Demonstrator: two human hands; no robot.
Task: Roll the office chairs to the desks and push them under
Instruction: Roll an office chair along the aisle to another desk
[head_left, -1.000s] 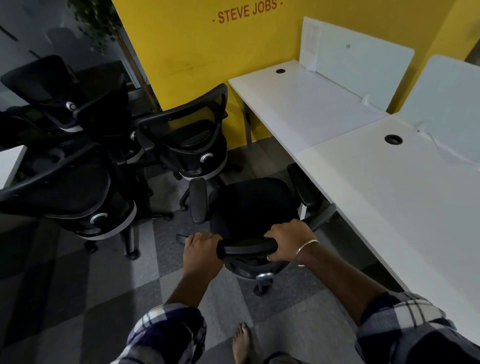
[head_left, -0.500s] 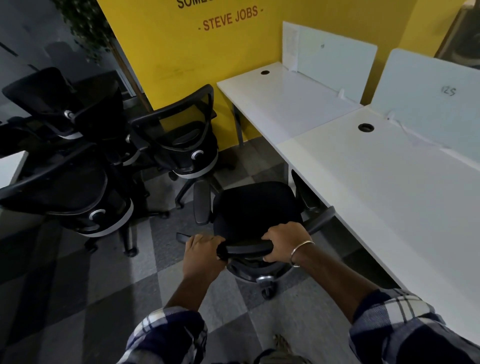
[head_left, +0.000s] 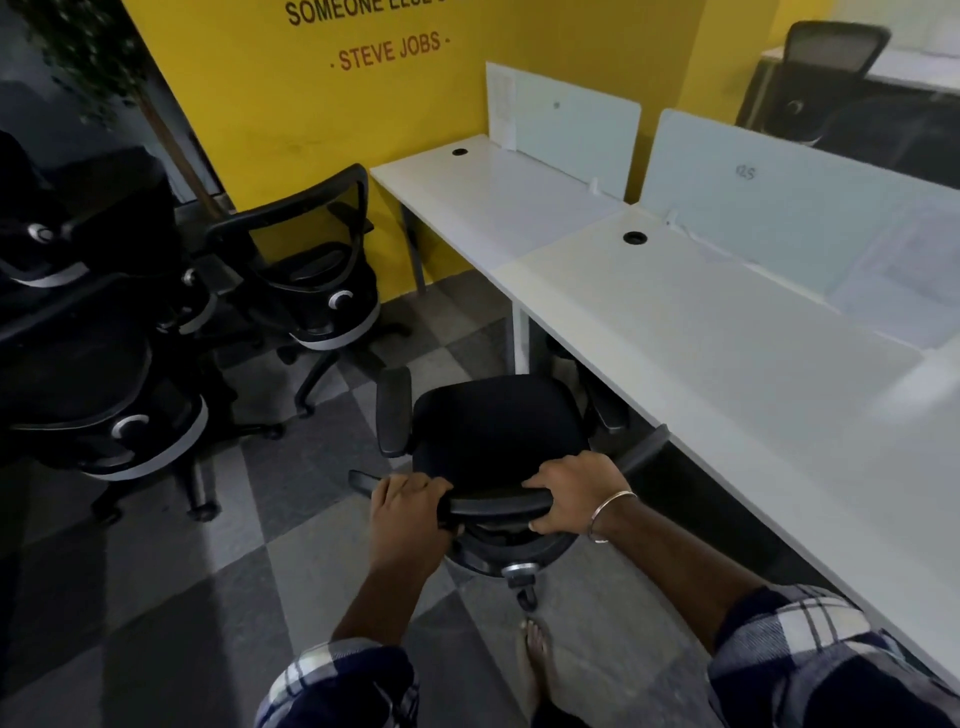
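So both my hands are on the backrest top bar of the chair (head_left: 493, 431) I'm rolling. Left hand (head_left: 405, 512) wraps the bar's left end, right hand (head_left: 571, 493) wraps the right end, fingers curled over the bar on both, so each grip is closed tight on the chair, nothing loose. The bar sits right between the two grips, and the seat sticks out ahead of them, away from me.

What's changed over the last second: the chair has rolled forward and swung in closer to the near desk (head_left: 727, 353). Its right armrest is now tucked just under that surface's front edge, where a moment ago it was only beside it. The left armrest is out in the open aisle, and the seat is too. I'd say that means I'm partway into the push-under step for this one, not finished, since most of the seat is short of the desk edge. The chair looks angled to the edge rather than square, so I probably need to turn it a bit as I shove.

Past the chair, relative to the near desk: the far desk (head_left: 493, 197) butts up against its far end, next to the yellow wall (head_left: 311, 130). Left of the desks, across the aisle, a cluster of spare chairs (head_left: 311, 275) waits, so plenty more to move.
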